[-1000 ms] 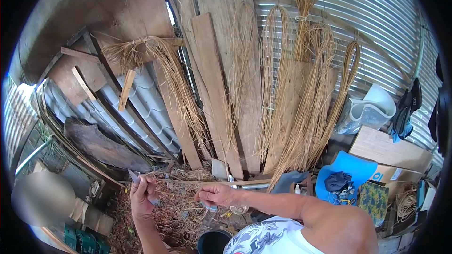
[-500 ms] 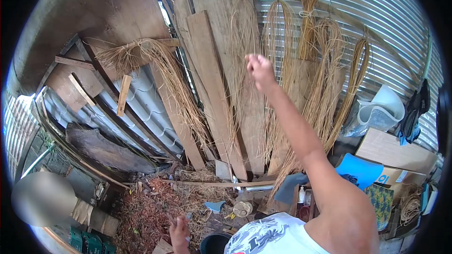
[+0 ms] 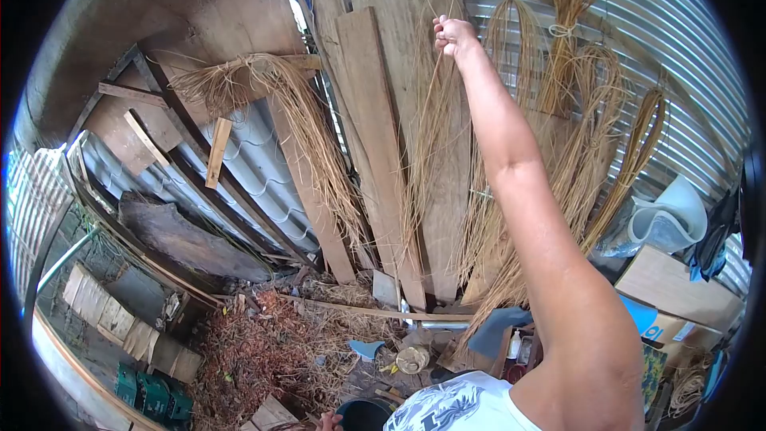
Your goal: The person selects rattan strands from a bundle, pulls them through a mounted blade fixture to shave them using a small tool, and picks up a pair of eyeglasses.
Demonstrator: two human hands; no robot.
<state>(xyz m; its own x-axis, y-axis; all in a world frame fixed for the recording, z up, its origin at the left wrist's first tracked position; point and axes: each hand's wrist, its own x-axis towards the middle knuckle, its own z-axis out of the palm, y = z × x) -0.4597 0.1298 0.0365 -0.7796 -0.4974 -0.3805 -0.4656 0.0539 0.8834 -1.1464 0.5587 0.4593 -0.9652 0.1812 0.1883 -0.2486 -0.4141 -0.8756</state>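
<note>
My right hand (image 3: 453, 36) is raised high against the wooden boards, with its fingers curled closed on thin cane strands (image 3: 435, 84). A loop of the strands shows just above the fingers, and the rest hangs down along the board below. My left hand (image 3: 328, 421) only partly shows at the bottom edge, near a dark bucket (image 3: 363, 415); its grip is cut off by the frame. To the right of my raised hand hang further bundles of cane (image 3: 562, 72), and a bushy bundle (image 3: 295, 120) droops over a wooden bar at the left.
Wood shavings (image 3: 247, 351) and dry fibres cover the ground. Leaning boards (image 3: 379, 136) and corrugated sheet (image 3: 638, 24) form the wall. At the right are a cardboard box (image 3: 678, 287) and a rolled clear plastic sheet (image 3: 666, 215). A green crate (image 3: 152, 395) stands lower left.
My right hand has moved upward along the hanging strands. My left hand has dropped almost out of view at the bottom. A blurred shape at lower left is gone, and the view has shifted slightly.
</note>
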